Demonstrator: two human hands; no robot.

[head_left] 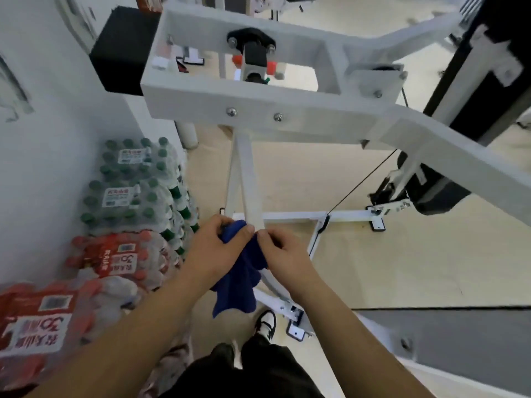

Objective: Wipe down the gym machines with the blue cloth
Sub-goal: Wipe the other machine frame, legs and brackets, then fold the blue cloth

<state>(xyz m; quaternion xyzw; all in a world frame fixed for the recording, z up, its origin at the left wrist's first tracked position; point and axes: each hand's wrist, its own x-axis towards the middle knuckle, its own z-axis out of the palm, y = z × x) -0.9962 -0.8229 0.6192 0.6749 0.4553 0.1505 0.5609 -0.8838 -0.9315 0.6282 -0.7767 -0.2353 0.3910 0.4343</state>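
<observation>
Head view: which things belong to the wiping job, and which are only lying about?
For the job: blue cloth, pinched by left hand and right hand; white machine frame.
Lying about: green-capped bottle packs; red-capped bottle packs.

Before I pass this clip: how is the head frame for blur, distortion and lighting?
Head view: wide-angle distortion bows the white machine frame toward the edges; the whole frame is soft, with the bottled-water packs at left smeared; light is even, without hard glare; the left hand, right hand and blue cloth read clearly at centre.
</observation>
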